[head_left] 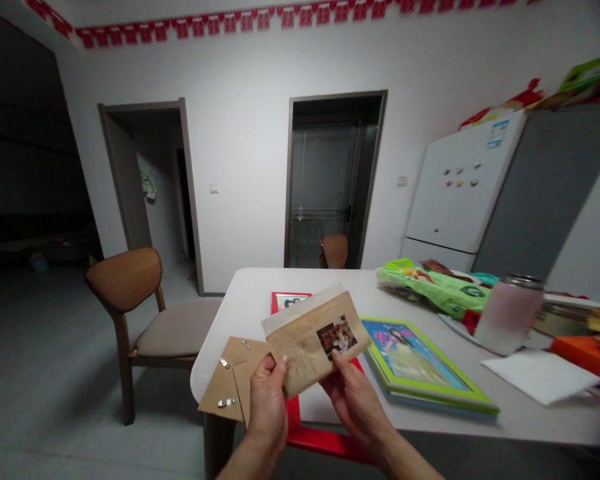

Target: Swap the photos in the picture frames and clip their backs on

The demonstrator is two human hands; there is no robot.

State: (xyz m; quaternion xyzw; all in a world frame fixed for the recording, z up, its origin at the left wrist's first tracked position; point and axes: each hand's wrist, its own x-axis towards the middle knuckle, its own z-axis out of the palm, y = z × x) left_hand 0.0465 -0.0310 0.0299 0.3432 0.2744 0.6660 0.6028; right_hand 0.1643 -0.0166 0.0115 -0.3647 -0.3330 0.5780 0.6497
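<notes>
My left hand (pixel 269 400) and right hand (pixel 354 397) pinch a brown paper packet (pixel 303 347) over the white table (pixel 247 307); green picture frame (pixel 415 357) lies to the right.

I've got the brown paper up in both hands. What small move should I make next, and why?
I'd probably shift the brown paper slightly aside: held in the left hand and right hand, thumbs on top, it blocks part of the red frame from view, so moving it should show more.
</notes>
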